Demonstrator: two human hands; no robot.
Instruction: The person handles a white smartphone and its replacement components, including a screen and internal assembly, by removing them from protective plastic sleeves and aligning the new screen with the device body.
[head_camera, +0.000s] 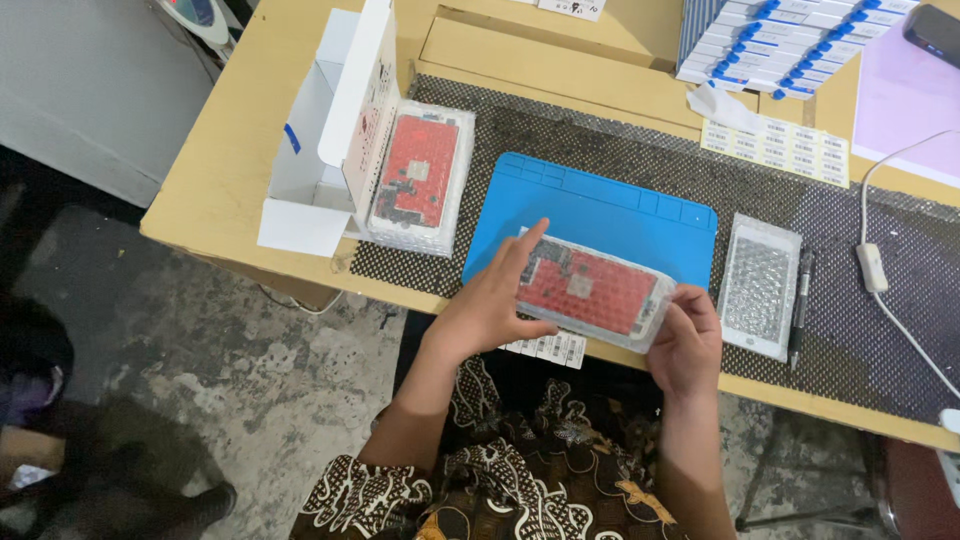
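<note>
While over mat edge — part (both hands).

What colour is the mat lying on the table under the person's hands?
Bright blue: the work mat shows clearly in the head view, on a black dotted liner.

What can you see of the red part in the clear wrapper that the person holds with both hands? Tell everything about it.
The wrapped red part is a flat rectangular panel, red-backed with dark and metallic patches, sealed in clear bubble wrap. It lies lengthwise, slightly tilted, over the near edge of the blue mat. The left hand holds its left end, forefinger stretched along the top; the right hand holds its right end.
</note>
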